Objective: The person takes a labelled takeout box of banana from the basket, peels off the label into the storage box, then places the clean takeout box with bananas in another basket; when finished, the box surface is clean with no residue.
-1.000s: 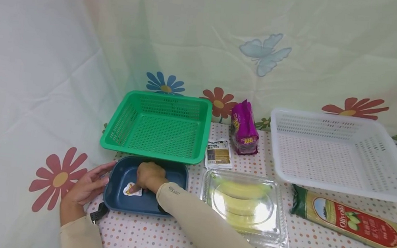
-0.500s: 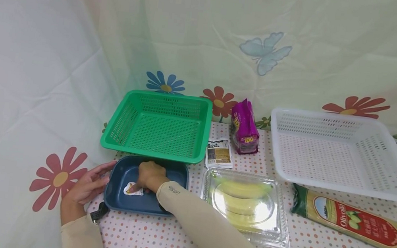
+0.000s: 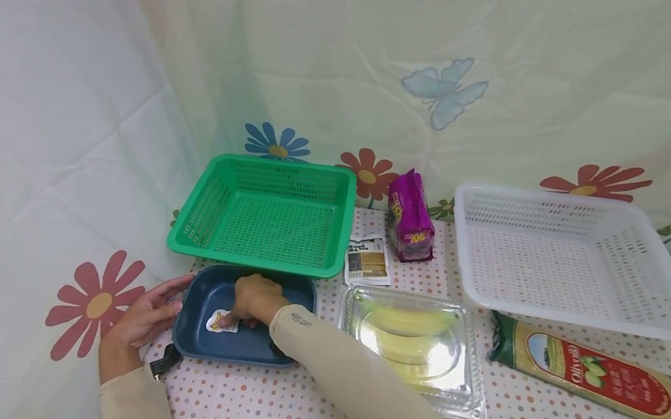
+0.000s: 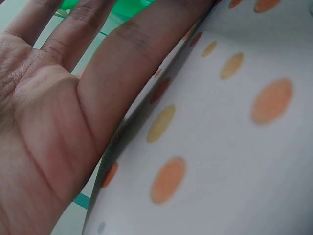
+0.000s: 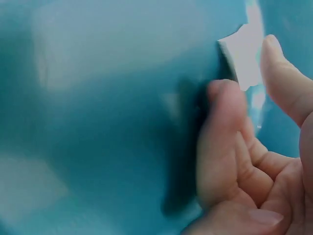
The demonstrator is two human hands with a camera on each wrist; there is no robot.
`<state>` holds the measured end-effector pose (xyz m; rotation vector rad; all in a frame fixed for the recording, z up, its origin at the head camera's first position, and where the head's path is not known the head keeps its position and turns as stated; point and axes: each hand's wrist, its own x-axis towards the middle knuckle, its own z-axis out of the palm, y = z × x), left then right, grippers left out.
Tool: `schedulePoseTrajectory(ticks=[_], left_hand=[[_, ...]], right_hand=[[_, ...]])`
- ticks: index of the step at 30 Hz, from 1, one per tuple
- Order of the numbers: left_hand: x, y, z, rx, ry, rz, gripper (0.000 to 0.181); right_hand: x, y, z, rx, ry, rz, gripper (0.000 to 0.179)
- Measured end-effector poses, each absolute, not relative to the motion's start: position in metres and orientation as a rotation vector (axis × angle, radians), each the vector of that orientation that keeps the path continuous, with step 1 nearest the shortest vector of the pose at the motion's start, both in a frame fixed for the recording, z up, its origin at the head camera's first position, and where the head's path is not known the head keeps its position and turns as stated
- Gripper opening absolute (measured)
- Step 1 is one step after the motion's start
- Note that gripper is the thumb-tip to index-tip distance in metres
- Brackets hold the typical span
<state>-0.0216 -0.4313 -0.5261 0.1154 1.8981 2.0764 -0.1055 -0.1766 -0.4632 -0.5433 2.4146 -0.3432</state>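
In the head view a dark blue tray [image 3: 195,348] stands on the dotted cloth. Inside it lies a small white card [image 3: 218,322] with a yellow picture. My right hand [image 3: 257,298] reaches into the tray and pinches the card's edge between thumb and a finger. In the right wrist view the white card [image 5: 243,58] shows between those tips, and the other fingers are curled. My left hand [image 3: 146,313] rests beside the tray's left end, palm towards it. Its fingers are loosely extended at the rim and hold nothing.
Behind the tray stands a green basket [image 3: 198,250]. To the right are a small packet [image 3: 369,261], a purple bag [image 3: 412,218], a clear box [image 3: 343,385] with bananas [image 3: 412,321], a white basket [image 3: 579,321] and a spaghetti pack [image 3: 598,375]. A black plug [image 3: 166,360] lies near the left wrist.
The whole head view has shifted slightly. Both hands, the tray and the card stay nearly in the same place.
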Motion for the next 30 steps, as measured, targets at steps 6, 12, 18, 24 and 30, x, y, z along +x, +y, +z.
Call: schedulePoseTrajectory(ticks=[6,12,18,24,30], left_hand=[[-0.021,-0.432,-0.526,0.132,1.901,2.07,0.058],[-0.021,-0.432,-0.526,0.157,1.885,2.083,0.059],[-0.022,-0.431,-0.527,0.145,1.896,2.079,0.059],[-0.02,-0.43,-0.524,0.056,1.957,2.043,0.058],[-0.021,-0.428,-0.523,0.068,1.955,2.045,0.058]], right_hand=[[-0.1,-0.165,-0.442,-0.658,2.391,-0.321,0.046],[-0.098,-0.139,-0.412,-0.823,2.381,-0.331,0.047],[-0.101,-0.095,-0.376,-0.954,2.386,-0.438,0.043],[-0.104,-0.045,-0.349,-1.017,2.386,-0.616,0.04],[-0.107,0.006,-0.334,-0.994,2.462,-0.717,0.035]])
